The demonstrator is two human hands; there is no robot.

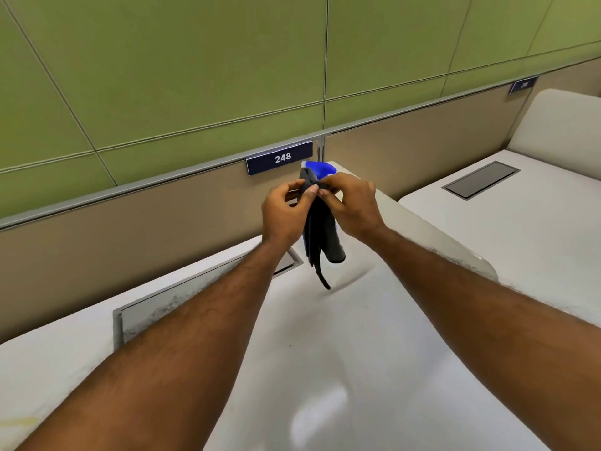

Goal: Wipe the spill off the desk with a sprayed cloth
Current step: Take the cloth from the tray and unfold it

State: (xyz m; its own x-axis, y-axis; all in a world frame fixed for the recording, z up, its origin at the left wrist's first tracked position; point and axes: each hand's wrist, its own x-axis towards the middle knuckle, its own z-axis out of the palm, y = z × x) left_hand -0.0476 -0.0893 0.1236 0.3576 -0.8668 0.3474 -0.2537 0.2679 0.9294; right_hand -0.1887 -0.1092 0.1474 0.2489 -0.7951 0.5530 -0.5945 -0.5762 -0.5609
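Observation:
A dark grey cloth (320,232) hangs bunched above the white desk (325,353), held up at its top edge by both hands. My left hand (284,211) pinches the top of the cloth from the left with thumb and fingers. My right hand (353,206) pinches the same top edge from the right. Behind the cloth stands a spray bottle with a blue head (317,168), mostly hidden by the cloth and my hands. A faint yellowish smear (19,421) shows on the desk at the lower left.
A flush cable hatch (201,288) is set into the desk under my left forearm. A beige partition with a "248" label (282,157) closes off the back, with a green wall above. A curved white divider (422,229) separates a neighbouring desk with its own hatch (480,180).

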